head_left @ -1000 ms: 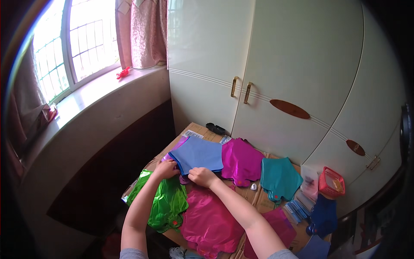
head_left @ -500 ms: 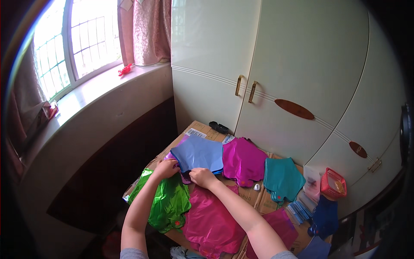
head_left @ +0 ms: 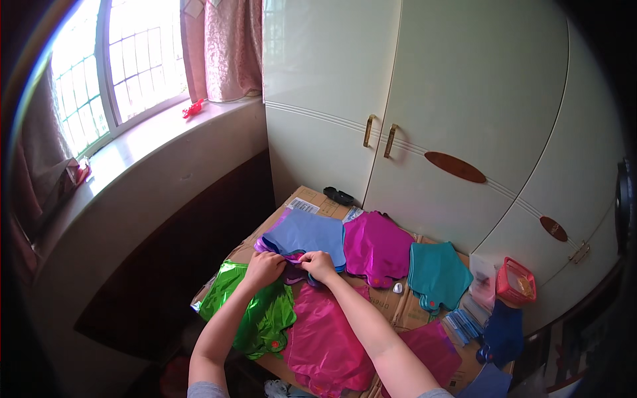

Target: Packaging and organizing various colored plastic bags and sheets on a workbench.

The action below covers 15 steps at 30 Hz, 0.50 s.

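A stack of flat blue foil pieces [head_left: 308, 232], which look like uninflated foil balloons, lies at the far left of the cardboard, with purple foil [head_left: 262, 244] showing under its left side. Its near edge is lifted and curled. My left hand [head_left: 265, 268] pinches that edge from the left. My right hand [head_left: 318, 265] pinches it a little to the right, its fingertips close to the left ones. The fingers partly hide the held edge, so how many layers they grip is unclear. Shiny green foil [head_left: 259, 312] and pink foil [head_left: 325, 338] lie nearer, below my wrists.
Magenta foil [head_left: 376, 245] and teal foil [head_left: 438, 275] lie to the right on the cardboard [head_left: 381, 302]. A small white object [head_left: 397, 288] sits between them. Farther right are blue packets [head_left: 462, 325], dark blue foil [head_left: 502, 331] and a red basket [head_left: 515, 282]. A white wardrobe [head_left: 458, 99] stands behind.
My left hand has moved right and slightly nearer; the right hand has shifted slightly right. The blue stack's near edge, flatter before, is now raised and bent between my fingers.
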### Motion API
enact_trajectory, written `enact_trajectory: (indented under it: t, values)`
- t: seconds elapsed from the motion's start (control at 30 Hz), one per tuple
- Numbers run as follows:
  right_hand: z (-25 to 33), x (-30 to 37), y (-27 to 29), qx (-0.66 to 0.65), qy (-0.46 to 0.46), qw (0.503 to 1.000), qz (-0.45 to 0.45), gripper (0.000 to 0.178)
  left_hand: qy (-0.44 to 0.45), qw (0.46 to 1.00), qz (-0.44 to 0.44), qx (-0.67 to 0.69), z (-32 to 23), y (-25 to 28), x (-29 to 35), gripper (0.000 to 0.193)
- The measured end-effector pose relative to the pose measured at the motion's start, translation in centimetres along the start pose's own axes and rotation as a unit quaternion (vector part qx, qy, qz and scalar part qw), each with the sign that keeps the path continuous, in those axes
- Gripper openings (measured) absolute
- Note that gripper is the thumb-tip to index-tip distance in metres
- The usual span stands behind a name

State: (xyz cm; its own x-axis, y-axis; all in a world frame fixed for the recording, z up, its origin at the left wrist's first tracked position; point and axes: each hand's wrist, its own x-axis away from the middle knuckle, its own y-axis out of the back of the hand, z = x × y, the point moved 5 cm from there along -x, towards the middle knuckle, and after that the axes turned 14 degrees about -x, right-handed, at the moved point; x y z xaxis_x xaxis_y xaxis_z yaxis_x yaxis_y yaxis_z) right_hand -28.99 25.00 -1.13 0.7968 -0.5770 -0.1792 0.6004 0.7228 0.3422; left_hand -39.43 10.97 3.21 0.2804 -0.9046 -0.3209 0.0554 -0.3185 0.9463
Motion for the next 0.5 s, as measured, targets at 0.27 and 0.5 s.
enact_trajectory:
  t: [0.27,0.5]
  values:
    - [-0.5,-0.1,0.1,-0.025,-0.01,0.999,-0.017,0.021,-0.101,0.991,-0.082,0.02,-2.1,1.4,0.5,0.021]
    - [-0.6,-0.2,0.2,-0.05,-0.027,0.998,-0.009,0.02,-0.074,0.996,-0.038,-0.031,-1.4,0.8,0.3,0.03]
